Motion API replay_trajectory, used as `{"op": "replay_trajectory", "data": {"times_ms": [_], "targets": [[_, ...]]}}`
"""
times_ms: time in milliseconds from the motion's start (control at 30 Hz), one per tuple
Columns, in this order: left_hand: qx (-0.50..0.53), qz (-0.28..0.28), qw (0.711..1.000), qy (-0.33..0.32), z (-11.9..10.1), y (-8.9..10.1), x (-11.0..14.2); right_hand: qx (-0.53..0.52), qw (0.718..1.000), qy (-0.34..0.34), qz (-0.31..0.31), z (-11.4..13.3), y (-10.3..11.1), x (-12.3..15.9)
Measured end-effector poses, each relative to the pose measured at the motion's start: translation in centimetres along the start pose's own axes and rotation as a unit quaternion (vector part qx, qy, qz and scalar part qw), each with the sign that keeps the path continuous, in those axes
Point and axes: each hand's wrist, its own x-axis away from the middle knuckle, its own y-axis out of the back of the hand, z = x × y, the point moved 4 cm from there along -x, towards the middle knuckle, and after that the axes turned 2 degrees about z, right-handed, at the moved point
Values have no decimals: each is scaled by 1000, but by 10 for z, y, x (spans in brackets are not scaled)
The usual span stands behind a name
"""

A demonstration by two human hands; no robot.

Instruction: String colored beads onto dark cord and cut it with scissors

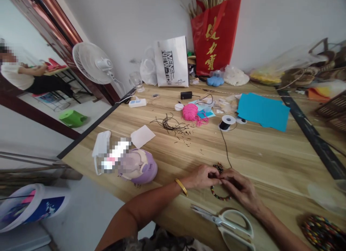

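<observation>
My left hand point(203, 176), with a gold bangle point(181, 187) on its wrist, pinches at a beaded bracelet point(221, 198) of small multicoloured beads. Opposite it, the fingertips of my right hand point(242, 189) close on the same spot, touching the left fingertips. The bracelet's loop hangs below them onto the table, and darker beads show just above. Black cord point(226, 147) runs from a white spool point(227, 122) down to my fingers. Exactly what lies between the fingertips is hidden. Scissors point(224, 222) with white handles lie close in front of my hands.
A pile of beaded strings point(323, 231) lies at the lower right. Cut black cords point(170, 125), pink yarn point(190, 112) and blue sheets point(263, 111) are farther back. At left stand a purple container point(147, 168) and a fan point(92, 62). A person point(24, 74) sits beyond the doorway.
</observation>
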Motion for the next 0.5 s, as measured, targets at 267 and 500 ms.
{"op": "replay_trajectory", "data": {"times_ms": [267,500], "targets": [[10,-2,1000,-3,0,0,0,5,1000,-23,-2,-4,1,2],[2,-2,1000,6,-3,1,1,5,1000,-6,-1,-2,1,-1]]}}
